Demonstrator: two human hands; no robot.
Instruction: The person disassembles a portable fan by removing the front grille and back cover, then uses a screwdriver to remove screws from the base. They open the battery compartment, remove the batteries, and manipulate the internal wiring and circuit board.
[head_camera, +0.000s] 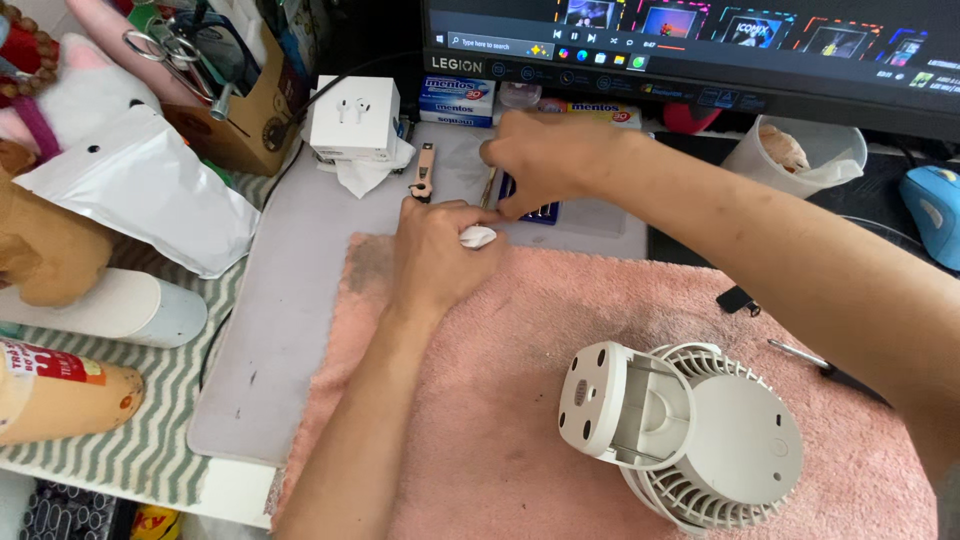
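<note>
My left hand rests at the far edge of a pink towel, curled around a small white piece. My right hand reaches across just beyond it, with its fingers closed on a thin stick-like tool above a small dark blue box. A white desk fan lies face down on the towel at the near right, its base tipped up. A beige utility knife lies on the grey mat next to my left fingers.
A white earbuds box and candy packs stand at the back under a monitor. A screwdriver and a black clip lie on the right of the towel. Bottles, a white pouch and a cardboard box crowd the left.
</note>
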